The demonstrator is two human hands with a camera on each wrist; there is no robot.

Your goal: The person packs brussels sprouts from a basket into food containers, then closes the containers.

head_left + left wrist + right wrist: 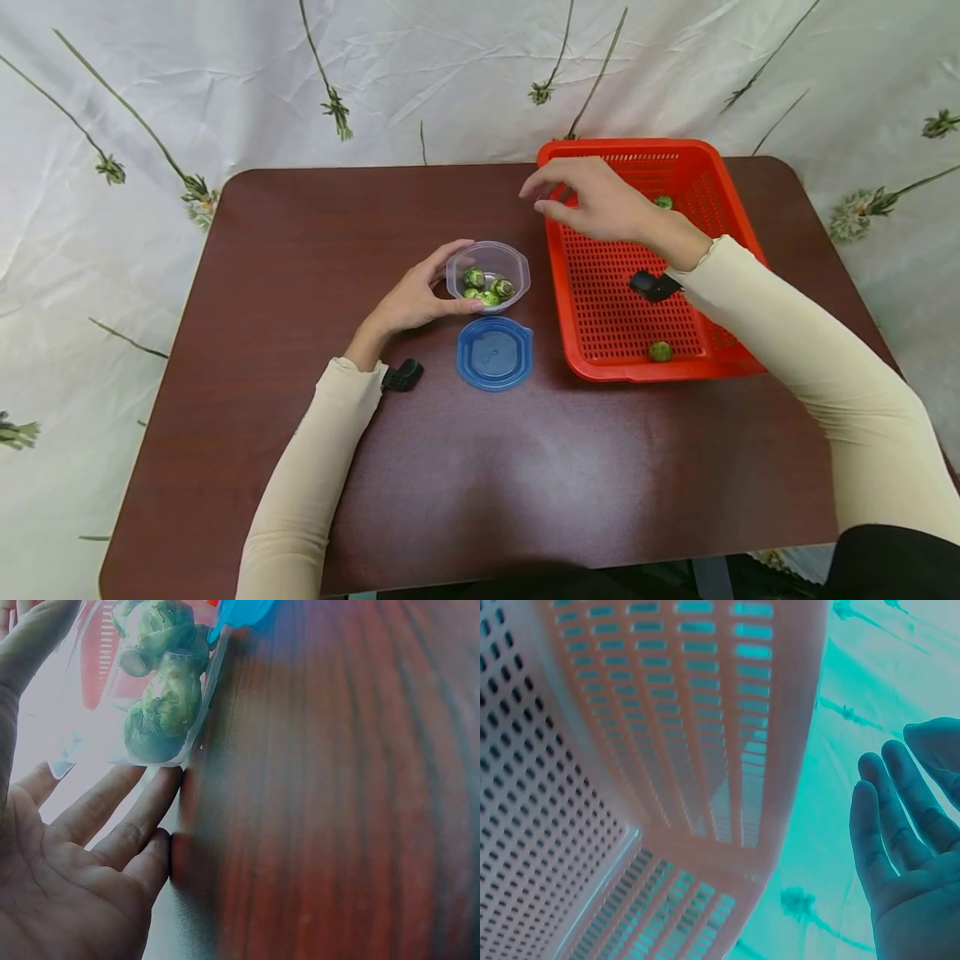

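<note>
A small clear plastic container (512, 260) stands on the table, with several Brussels sprouts (502, 288) inside it. My left hand (416, 298) holds it from the left, thumb at the near side and fingers round the far side. In the left wrist view, fingertips touch the wall of the container, and sprouts (163, 705) show through the plastic. My right hand (592, 198) hovers over the left part of the red basket (600, 337), fingers loosely bent and holding nothing. The right wrist view shows this hand (911, 840) beside the basket wall (780, 787).
A blue lid (495, 354) lies on the brown table (337, 225) just in front of the container. Inside the basket, one sprout (661, 352) sits near the front edge and another (663, 202) lies farther back, beside my right wrist. Floral cloth (465, 75) surrounds the table.
</note>
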